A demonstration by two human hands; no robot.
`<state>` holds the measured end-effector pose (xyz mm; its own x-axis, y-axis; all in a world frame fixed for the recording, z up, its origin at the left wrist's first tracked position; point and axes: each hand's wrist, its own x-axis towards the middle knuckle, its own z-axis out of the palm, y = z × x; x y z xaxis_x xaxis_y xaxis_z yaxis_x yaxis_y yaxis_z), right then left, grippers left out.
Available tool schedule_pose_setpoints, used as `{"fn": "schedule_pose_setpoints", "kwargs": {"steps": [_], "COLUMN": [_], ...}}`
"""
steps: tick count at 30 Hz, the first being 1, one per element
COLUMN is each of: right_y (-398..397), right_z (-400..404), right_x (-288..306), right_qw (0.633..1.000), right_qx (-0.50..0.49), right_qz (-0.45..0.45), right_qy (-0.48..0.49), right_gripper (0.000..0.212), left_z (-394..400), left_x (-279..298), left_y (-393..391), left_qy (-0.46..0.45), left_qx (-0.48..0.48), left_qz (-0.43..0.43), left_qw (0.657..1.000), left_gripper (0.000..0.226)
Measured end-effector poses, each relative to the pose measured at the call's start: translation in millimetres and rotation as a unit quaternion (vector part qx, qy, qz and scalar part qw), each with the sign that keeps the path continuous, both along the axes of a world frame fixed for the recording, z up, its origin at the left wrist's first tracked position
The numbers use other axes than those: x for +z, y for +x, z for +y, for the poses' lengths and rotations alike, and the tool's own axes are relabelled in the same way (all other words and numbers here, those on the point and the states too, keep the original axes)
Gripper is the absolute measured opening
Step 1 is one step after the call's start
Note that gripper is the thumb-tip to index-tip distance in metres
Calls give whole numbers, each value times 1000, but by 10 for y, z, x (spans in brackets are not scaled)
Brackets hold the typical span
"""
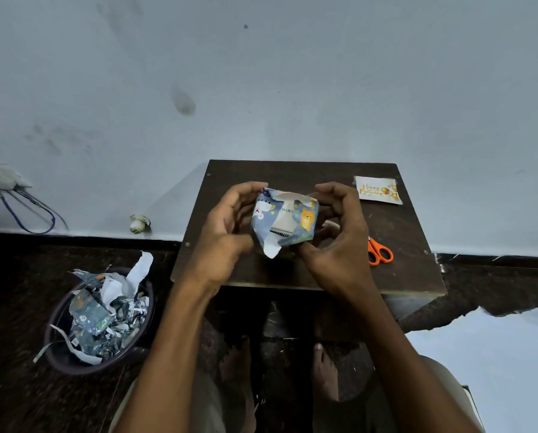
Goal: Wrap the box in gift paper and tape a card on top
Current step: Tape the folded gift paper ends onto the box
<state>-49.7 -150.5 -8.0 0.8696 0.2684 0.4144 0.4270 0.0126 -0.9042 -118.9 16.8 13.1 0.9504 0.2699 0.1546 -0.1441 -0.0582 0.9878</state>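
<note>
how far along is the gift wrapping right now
Partly done: gift paper covers the sides of the box, but the end facing the camera is open, print showing. In hand: left hand and right hand hold it, folding flaps. Left: closing, taping, and the card lies on the table.

Table [261, 276] w/ card [377, 190], scissors [379, 252]

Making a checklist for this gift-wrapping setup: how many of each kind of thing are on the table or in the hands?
Box, partly wrapped, held in left hand and right hand: 1
Card: 1
Scissors: 1
Total: 3
</note>
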Motion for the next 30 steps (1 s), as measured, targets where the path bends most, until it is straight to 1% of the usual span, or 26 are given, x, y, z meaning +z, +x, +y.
{"fn": "schedule_pose_setpoints", "kwargs": {"steps": [1, 3, 4, 6, 8, 10, 15, 18, 23, 27, 30], "right_y": [-5, -16, -21, -24, -23, -19, -17, -55, -57, -55, -40], "right_z": [-5, -13, -15, -22, -24, -20, -36, -23, -8, 4, -21], "right_x": [3, 4, 4, 2, 4, 1, 0, 6, 13, 24, 47], "right_qw": [1000, 999, 999, 997, 995, 994, 988, 984, 992, 995, 997], "right_qx": [6, 31, 44, 61, 65, 61, 40, 21, 9, 9, 36], "right_qz": [2, 3, -4, -27, -55, -70, -100, -121, -82, -64, -42], "right_qy": [-1, -7, -15, -37, -55, -62, -110, -129, -100, -82, -62], "right_gripper": [69, 63, 60, 49, 39, 35, 37, 39, 31, 28, 29], "left_z": [4, 0, 3, -14, -37, -54, -77, -88, -63, -70, -73], "left_x": [-21, -52, -70, -73, -65, -59, -45, -35, -19, -20, -20], "left_y": [-9, -12, -14, -20, -23, -31, -49, -71, -85, -71, -62], "left_qy": [35, 82, 85, 60, 40, 38, 60, 47, 43, 33, 39], "left_qx": [-10, 5, 13, 24, 33, 42, 63, 65, 40, 55, 68], "left_qz": [8, 18, 19, 23, 27, 33, 25, 17, 2, 9, 20], "left_qw": [999, 996, 996, 998, 998, 998, 996, 997, 998, 998, 997], "left_gripper": [69, 68, 67, 66, 68, 69, 74, 65, 39, 38, 34]}}
